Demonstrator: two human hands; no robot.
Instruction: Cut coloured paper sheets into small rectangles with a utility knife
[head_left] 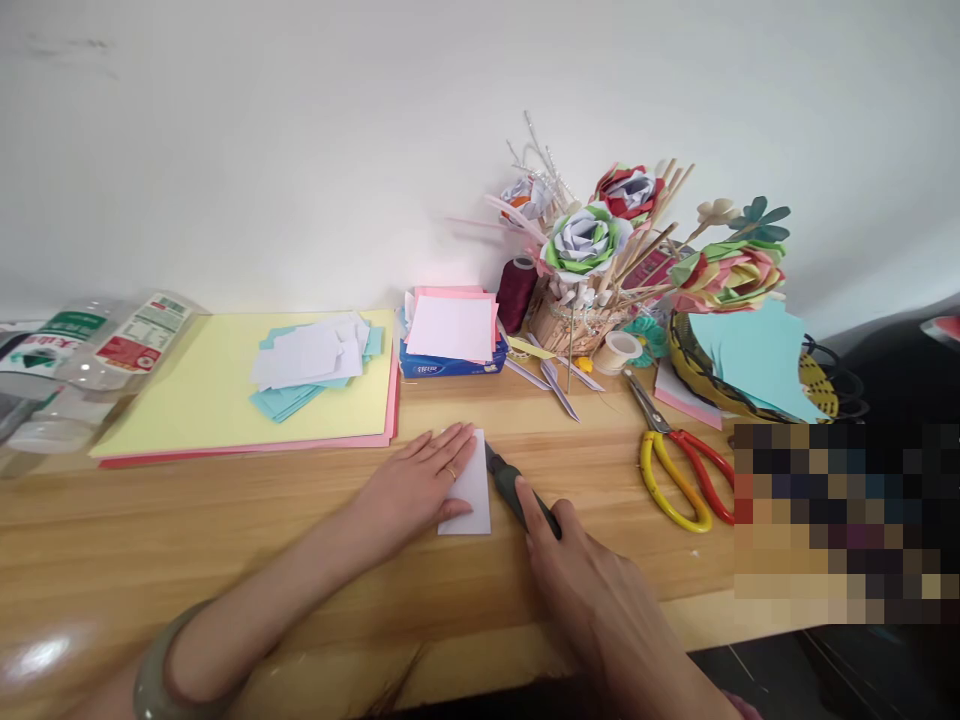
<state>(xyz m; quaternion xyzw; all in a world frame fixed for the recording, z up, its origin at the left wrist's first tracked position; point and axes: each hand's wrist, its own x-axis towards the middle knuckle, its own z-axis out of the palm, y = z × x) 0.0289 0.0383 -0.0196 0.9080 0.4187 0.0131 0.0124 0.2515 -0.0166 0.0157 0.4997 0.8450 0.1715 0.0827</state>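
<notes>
Head view. White paper (478, 490) lies on the table (300, 545), short side toward the person. Left hand (416, 475) rests on its upper left part, palm down, fingers extended and nearly together, thumb spread away; it presses rather than grasps. Right hand (581, 565) has its fingers clamped on the knife (508, 487), index along the handle. Blade points away from the person, at the paper's right edge near the far corner. Whether it sits in a fold, on the edge or just beside it: cannot tell.

Step in hand (judgement): knife work along that right edge, paper pinned by the left hand.

Next move calls for: firm, even pressure on the left, fingertips kept clear of the blade, and a steady blade line parallel to the edge. Fingertips lie near the blade, so a slip there is the main risk. Scissors (658, 422) lie to the right, untouched.
</notes>
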